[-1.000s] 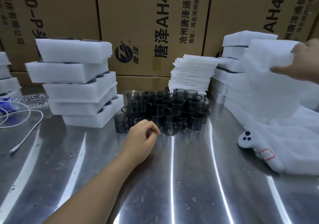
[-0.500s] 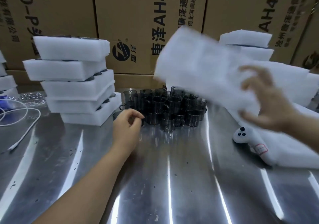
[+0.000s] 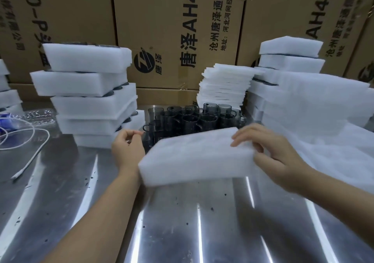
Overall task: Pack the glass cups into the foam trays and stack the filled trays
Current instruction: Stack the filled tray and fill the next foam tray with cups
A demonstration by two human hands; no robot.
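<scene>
My right hand (image 3: 273,153) grips an empty white foam tray (image 3: 192,157) by its right end, thumb at the front edge and fingers on top. The tray hangs tilted just above the steel table (image 3: 182,222), in front of a cluster of several dark glass cups (image 3: 194,119) and hiding the nearest ones. My left hand (image 3: 126,151) hovers at the tray's left corner with fingers loosely curled and holds nothing. To the left rises a stack of filled foam trays (image 3: 89,92).
A pile of thin foam sheets (image 3: 224,86) stands behind the cups. More foam trays (image 3: 291,60) and loose foam (image 3: 315,104) fill the right side. A white cable (image 3: 30,151) lies at far left. Cardboard boxes (image 3: 172,19) wall the back.
My right hand took a foam tray from the right-hand pile and swung it left and down in front of the cups. My left hand shifted slightly left, beside the tray's corner.
</scene>
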